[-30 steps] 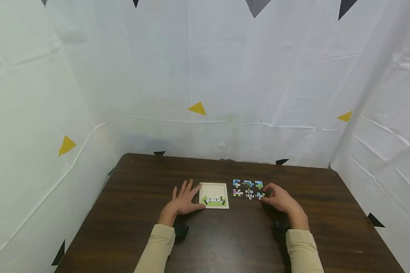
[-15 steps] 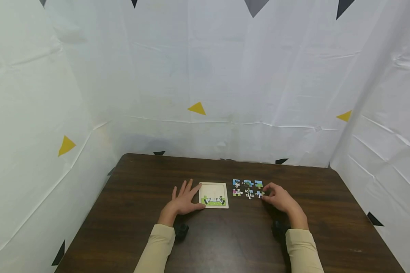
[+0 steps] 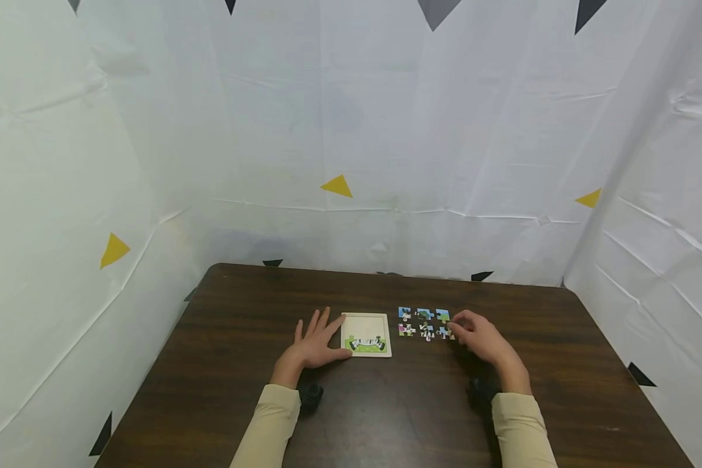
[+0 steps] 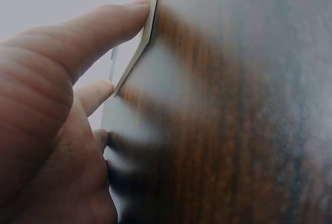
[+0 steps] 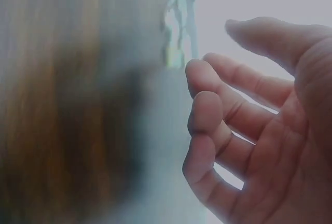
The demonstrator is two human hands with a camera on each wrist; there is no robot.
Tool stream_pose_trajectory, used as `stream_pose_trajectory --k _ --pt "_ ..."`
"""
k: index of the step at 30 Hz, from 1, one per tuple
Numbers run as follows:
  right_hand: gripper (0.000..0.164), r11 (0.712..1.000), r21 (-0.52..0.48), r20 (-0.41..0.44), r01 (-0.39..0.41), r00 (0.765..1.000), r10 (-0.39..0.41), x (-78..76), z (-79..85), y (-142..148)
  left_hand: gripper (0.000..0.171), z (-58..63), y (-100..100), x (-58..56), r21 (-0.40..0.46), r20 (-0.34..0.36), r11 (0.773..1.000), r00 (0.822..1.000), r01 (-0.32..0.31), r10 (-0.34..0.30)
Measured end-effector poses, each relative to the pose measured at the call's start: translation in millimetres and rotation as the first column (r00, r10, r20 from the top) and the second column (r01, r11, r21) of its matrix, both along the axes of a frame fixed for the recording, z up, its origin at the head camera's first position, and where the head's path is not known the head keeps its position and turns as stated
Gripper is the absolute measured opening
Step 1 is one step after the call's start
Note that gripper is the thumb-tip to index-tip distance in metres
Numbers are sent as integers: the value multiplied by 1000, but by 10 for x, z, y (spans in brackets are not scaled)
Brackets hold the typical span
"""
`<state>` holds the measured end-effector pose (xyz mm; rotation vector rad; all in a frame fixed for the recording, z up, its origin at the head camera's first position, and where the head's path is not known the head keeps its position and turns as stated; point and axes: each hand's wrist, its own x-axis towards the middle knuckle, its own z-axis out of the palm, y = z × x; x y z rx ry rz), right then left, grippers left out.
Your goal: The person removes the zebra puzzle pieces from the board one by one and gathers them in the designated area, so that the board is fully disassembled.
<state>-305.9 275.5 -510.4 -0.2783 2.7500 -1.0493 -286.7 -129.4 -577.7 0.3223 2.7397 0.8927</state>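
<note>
White sheeting [image 3: 386,117] stands behind the table and on both its sides. The dark wooden table [image 3: 398,416] is the work surface, and the things lie toward its far side, probably because both hands reach them there comfortably.

The left hand [image 3: 311,350] is widely spread, with straight fingers. Its thumb and forefinger touch the left side of the tray, the thumb at the near corner and the forefinger at the far one; it seems that they keep the tray from sliding. The right hand [image 3: 484,341] is half open: the fingers are bent loosely, the thumb is apart from them, and it seems to hold nothing. Its fingertips are at the right end of the pieces, but I cannot tell if they touch one.

The square tray [image 3: 365,324] lies flat between the hands. Along its near side is a green strip with black-and-white stripes [image 3: 367,344]; the far part shows bare wood.

Smallest are the six puzzle pieces [image 3: 425,314], just right of the tray. They lie picture side up in two rows of three, apart from each other, I suppose so that each is easy to see and to take.
</note>
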Motion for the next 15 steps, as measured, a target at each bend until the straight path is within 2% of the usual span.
stream_pose_trajectory --k 7,15 --pt "34 993 -42 -51 -106 993 104 40 181 -449 93 32 20 -9 -3 12 1000 1000 13 -13" --pt "23 956 4 -62 -295 954 295 56 182 -1044 92 47 29 -14 -15 9 1000 1000 12 -12"
